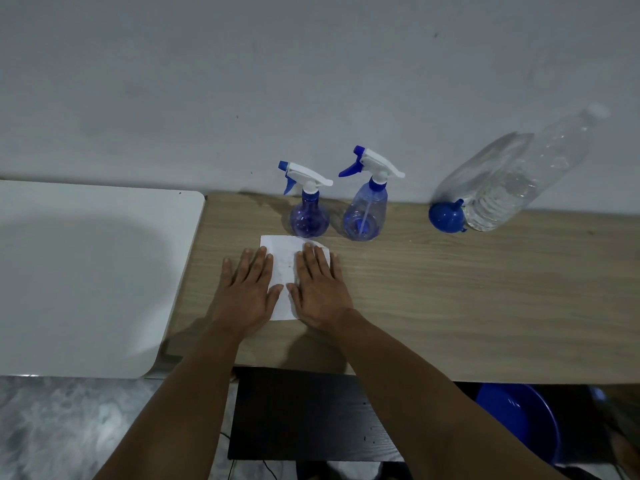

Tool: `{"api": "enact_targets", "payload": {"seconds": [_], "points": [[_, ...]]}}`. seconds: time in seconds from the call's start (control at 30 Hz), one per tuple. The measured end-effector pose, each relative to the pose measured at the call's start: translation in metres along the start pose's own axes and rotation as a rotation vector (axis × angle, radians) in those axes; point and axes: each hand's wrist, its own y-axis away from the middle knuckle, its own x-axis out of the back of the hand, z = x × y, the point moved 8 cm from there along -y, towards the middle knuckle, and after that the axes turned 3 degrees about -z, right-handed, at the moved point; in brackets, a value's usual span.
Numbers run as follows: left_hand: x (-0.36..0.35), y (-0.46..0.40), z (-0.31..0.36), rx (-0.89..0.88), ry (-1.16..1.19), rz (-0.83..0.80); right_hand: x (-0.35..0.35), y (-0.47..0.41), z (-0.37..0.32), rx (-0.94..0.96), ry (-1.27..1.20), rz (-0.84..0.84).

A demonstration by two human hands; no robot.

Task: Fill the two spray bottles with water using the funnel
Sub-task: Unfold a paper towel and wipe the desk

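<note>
Wooden table (450, 289): 2 flat hands, probably paper (282, 268).

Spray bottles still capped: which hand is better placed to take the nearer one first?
Probably the right hand: the round spray bottle stands just beyond its fingertips; the left hand lies farther left. Both rest flat on the paper.

No text, label, brand, number or sign can be read in this view. The white paper (284, 271) on the wooden table (450, 289) carries only faint grey marks, too blurred to read as letters. The two spray bottles, the left one (308, 209) and the right one (363, 206), show no printing. The large clear water bottle (512, 181) has no readable label.
</note>
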Motion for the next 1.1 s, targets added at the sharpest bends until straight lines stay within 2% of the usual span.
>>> {"api": "enact_targets", "payload": {"seconds": [0.4, 1.1], "points": [[-0.001, -0.017, 0.086, -0.024, -0.01, 0.012, 0.008, 0.038, 0.077, -0.018, 0.009, -0.029], [-0.004, -0.088, 0.31, -0.06, -0.031, 0.004, 0.032, 0.111, 0.303, -0.014, 0.004, -0.042]]}}
